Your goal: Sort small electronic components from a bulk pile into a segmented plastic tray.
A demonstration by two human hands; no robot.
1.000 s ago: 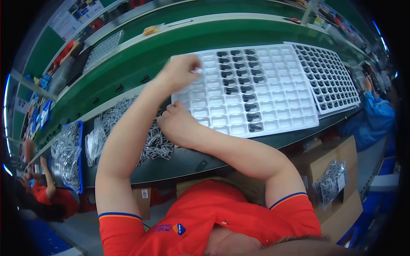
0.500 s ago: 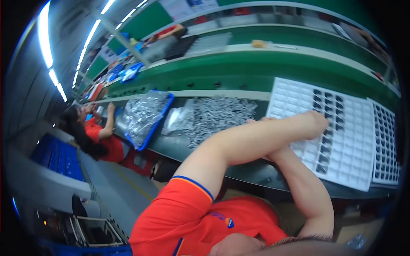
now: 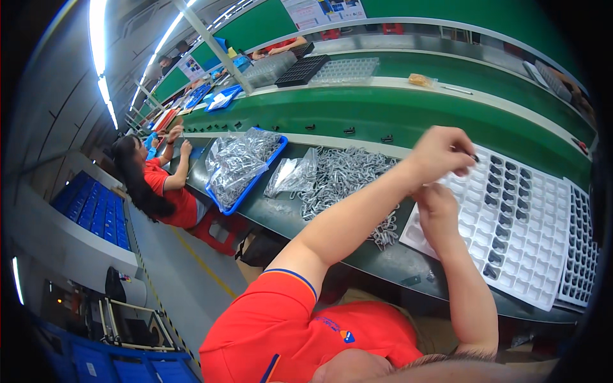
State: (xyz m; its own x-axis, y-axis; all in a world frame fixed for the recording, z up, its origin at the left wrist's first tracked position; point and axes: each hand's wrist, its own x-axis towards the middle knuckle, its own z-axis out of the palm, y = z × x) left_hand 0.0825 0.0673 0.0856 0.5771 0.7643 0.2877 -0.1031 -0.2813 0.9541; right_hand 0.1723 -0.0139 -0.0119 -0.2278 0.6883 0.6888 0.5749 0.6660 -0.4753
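Note:
My left hand [image 3: 444,153] is raised over the far left corner of a white compartment tray [image 3: 543,255]. Its thumb and fingers pinch a small black part [image 3: 475,158]. Just below that wrist is my right hand [image 3: 438,207], bent over with its fingers pressed together; the left forearm partly covers the fingertips, and what they hold is hidden. A few columns of the tray hold black pieces [image 3: 501,231]; other pockets show bare white. To the left of my hands lies a loose pile of silver hook-shaped metal pieces [image 3: 345,172].
A second white tray [image 3: 578,255] with black pieces adjoins on the right. Left of the pile are a clear plastic bag [image 3: 292,175] and a blue tray [image 3: 265,172] of bagged metal pieces. Small black parts [image 3: 349,131] dot the green belt [image 3: 274,118]. A co-worker [image 3: 167,185] sits further left.
My left hand has lifted off the tray's black columns and moved left and away, a black part now visible at its fingertips. My right hand shows more clearly below it. The view has shifted.

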